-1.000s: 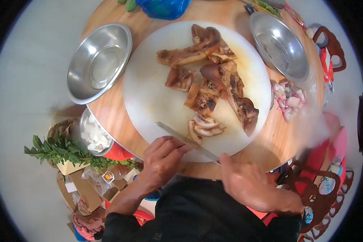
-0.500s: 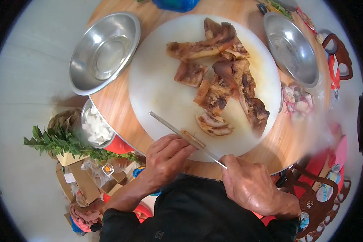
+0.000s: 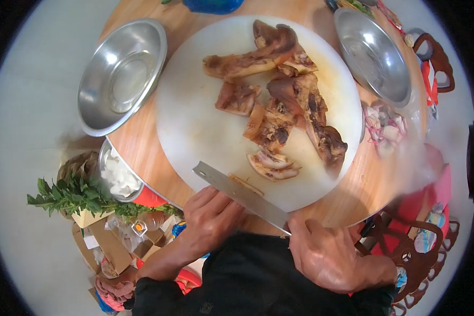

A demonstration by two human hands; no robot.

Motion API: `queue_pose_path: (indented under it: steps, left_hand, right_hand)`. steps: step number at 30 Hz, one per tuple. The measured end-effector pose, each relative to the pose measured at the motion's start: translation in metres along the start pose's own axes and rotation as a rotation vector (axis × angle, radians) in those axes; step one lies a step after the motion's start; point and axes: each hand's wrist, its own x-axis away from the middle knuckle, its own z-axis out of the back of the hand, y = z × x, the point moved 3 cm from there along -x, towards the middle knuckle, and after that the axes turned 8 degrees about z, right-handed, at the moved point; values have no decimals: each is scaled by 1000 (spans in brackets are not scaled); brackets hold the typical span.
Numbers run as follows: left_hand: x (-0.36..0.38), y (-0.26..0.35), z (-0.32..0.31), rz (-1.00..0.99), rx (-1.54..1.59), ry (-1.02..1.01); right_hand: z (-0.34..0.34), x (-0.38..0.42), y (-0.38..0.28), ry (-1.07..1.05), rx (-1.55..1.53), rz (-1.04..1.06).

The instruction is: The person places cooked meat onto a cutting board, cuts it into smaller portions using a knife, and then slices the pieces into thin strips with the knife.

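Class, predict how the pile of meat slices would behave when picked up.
The meat slices would probably sag, being thin and curved. Pale, fatty-looking parts suggest they may be slippery. Loosely overlapped, they would likely separate.

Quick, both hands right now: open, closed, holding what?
Left hand: fingers curled beside the knife; whether they grip anything cannot be told.
Right hand: closed, holding the knife.

Grey flr [image 3: 31, 147]; wd tbl [image 3: 137, 152]; brn chair [image 3: 443, 62] R.
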Motion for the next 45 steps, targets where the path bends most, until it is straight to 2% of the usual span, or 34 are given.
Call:
queue_pose_path:
  steps: [28, 33, 40, 43, 45]
  left_hand:
    - [-5, -5, 0, 9, 46, -11]
    - [-1, -7, -3, 23, 35, -22]
    - [0, -3, -3, 28, 8, 3]
    - [-4, -1, -1, 34, 26, -7]
    - [-3, -3, -1, 33, 40, -3]
  right_hand:
    - [-2, -5, 7, -31, -101, -28]
    - [-4, -32, 4, 84, -60, 84]
    - [-11, -43, 3, 194, 10, 77]
    - [-4, -13, 5, 110, -8, 86]
    - [-1, 3, 3, 32, 67, -20]
